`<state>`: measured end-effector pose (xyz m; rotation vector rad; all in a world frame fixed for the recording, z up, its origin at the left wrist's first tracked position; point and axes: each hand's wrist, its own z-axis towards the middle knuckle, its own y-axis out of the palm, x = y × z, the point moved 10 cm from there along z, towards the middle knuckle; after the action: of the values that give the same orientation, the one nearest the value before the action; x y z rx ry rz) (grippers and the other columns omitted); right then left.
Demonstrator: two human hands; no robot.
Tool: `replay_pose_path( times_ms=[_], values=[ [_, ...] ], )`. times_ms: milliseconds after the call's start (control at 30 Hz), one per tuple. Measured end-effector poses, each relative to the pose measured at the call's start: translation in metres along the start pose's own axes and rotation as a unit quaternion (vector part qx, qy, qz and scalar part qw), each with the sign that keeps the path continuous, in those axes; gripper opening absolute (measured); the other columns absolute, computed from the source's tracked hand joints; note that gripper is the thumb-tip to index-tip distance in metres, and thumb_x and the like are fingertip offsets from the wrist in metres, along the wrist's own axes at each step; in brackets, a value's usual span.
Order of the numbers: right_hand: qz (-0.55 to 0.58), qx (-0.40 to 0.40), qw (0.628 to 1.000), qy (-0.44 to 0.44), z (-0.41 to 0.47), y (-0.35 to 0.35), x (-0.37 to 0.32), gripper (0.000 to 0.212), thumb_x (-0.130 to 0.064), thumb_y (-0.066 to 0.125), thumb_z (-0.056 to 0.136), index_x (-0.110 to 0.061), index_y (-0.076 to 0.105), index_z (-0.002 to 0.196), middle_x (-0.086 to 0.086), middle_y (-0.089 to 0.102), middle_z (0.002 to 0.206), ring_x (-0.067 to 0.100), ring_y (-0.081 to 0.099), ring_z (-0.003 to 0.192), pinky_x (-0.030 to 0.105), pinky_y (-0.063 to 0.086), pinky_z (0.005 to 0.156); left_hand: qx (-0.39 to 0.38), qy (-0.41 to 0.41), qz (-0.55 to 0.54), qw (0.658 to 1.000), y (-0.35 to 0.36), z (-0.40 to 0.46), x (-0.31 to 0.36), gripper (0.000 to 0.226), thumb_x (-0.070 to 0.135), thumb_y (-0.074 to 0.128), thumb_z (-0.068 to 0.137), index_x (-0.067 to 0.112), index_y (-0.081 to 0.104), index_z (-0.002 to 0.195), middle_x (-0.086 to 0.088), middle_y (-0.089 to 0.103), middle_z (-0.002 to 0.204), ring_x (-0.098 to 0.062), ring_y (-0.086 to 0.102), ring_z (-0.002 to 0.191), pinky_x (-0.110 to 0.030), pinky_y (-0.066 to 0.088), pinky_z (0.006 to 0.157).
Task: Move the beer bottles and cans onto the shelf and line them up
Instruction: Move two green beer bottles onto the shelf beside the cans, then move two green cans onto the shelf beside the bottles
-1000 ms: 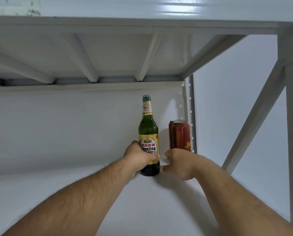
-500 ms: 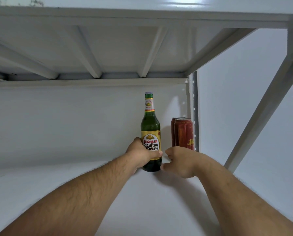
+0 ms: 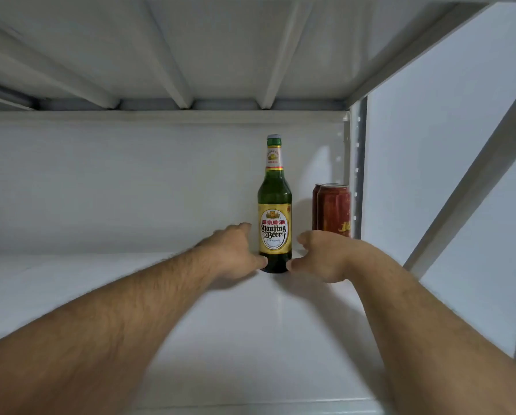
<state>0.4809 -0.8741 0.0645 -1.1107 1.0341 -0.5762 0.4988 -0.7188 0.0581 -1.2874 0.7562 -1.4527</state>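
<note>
A green beer bottle [image 3: 274, 202] with a yellow label stands upright on the white shelf [image 3: 250, 324], near the back wall. My left hand [image 3: 234, 253] is just left of it, fingers spread, thumb touching the bottle's base. My right hand [image 3: 322, 256] sits just right of the bottle, fingers loosely curled, thumb tip at the base. Neither hand wraps the bottle. Two red cans [image 3: 333, 209] stand one behind the other at the shelf's right end, behind my right hand.
The upper shelf's underside with ribs [image 3: 173, 55] hangs low overhead. A perforated upright post [image 3: 357, 163] and a diagonal brace [image 3: 472, 181] close the right side. The shelf runs bare to the left of the bottle.
My left hand let go of the bottle's label and opened beside it. The bottle now stands by itself on the shelf. The camera moved closer and tilted.
</note>
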Motion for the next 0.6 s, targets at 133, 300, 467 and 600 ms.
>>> replay_pose_path(
  times_ms=[133,300,467,600],
  values=[
    [-0.059,0.016,0.998,-0.001,-0.015,-0.002,-0.017,0.043,-0.026,0.052,0.104,-0.012,0.047,0.145,0.013,0.057,0.137,0.030,0.056,0.123,0.030,0.044,0.095,-0.002,0.014,0.073,0.997,-0.017,-0.031,-0.010,0.089,0.057,0.060,0.093,0.024,0.016,0.164,0.000,0.028,0.168,-0.025,0.037,0.148,-0.043,0.039,0.117],
    [-0.096,0.040,0.995,-0.007,-0.024,0.017,-0.054,0.046,-0.044,0.051,0.100,-0.012,0.052,0.133,0.009,0.063,0.117,0.026,0.061,0.101,0.034,0.052,0.086,0.011,0.000,0.092,0.996,-0.049,-0.075,-0.046,0.085,0.058,0.056,0.094,0.025,0.020,0.163,0.001,0.029,0.167,-0.025,0.036,0.149,-0.039,0.037,0.117],
    [-0.121,0.044,0.990,-0.060,-0.038,0.051,-0.136,0.062,-0.053,0.047,0.100,-0.010,0.040,0.145,0.010,0.055,0.139,0.031,0.055,0.123,0.039,0.049,0.098,0.032,-0.038,0.079,0.996,-0.088,-0.136,-0.111,0.087,0.059,0.056,0.093,0.027,0.017,0.164,0.004,0.023,0.170,-0.022,0.032,0.152,-0.038,0.033,0.120],
    [-0.123,0.026,0.987,-0.103,-0.053,0.084,-0.219,0.069,-0.056,0.043,0.101,-0.011,0.033,0.152,0.008,0.050,0.149,0.030,0.050,0.132,0.042,0.044,0.106,0.046,-0.082,0.070,0.993,-0.124,-0.195,-0.178,0.086,0.058,0.055,0.094,0.028,0.015,0.164,0.004,0.020,0.171,-0.022,0.031,0.152,-0.038,0.032,0.120]
  ],
)
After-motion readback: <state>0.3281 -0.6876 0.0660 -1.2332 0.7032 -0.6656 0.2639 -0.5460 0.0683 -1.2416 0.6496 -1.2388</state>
